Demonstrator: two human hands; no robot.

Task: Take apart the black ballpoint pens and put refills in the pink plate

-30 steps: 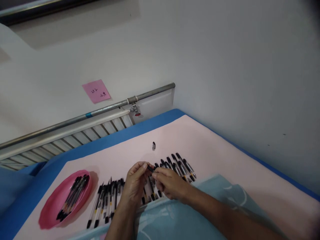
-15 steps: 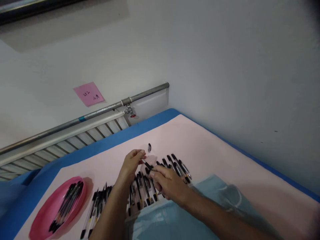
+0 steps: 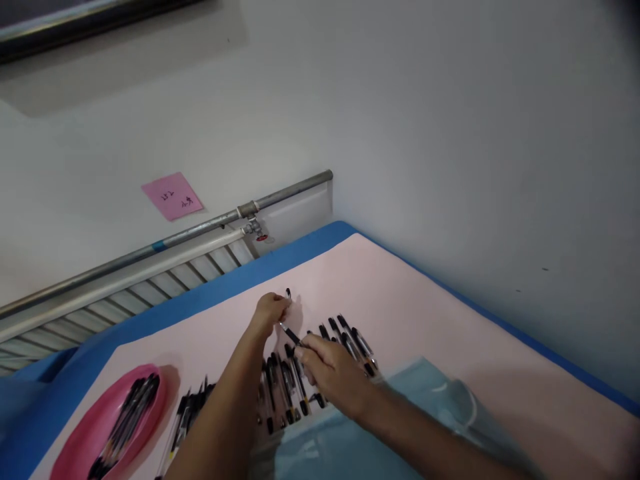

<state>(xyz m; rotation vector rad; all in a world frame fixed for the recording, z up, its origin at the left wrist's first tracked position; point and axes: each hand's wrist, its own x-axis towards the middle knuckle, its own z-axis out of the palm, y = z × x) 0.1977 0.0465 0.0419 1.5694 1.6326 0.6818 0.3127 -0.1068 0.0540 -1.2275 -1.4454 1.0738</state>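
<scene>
My right hand (image 3: 327,370) is closed around a black pen (image 3: 291,334), with its uncapped writing end pointing up and left. Just beyond that tip, my left hand (image 3: 271,309) has its fingertips pinched on a small black pen cap (image 3: 289,293), partly hidden by the fingers. Beneath and beside my hands lie several capped black pens (image 3: 285,383) with clear barrels. Another cluster of pens (image 3: 357,343) rests to the right of my right hand. More pens (image 3: 187,417) show beside my left forearm, which covers part of them.
A pink oval bowl (image 3: 153,403) holding several dark pens stands at the left. Blue translucent plastic (image 3: 345,447) lies under my right forearm. Pink paper (image 3: 400,300) covers the blue tabletop (image 3: 330,233). Behind are a radiator (image 3: 165,287) and a metal pipe (image 3: 200,233) along the wall.
My left hand has moved away from the pen tip to the cap, which lay apart from it on the paper. My right hand keeps holding the pen. The view has shifted slightly.
</scene>
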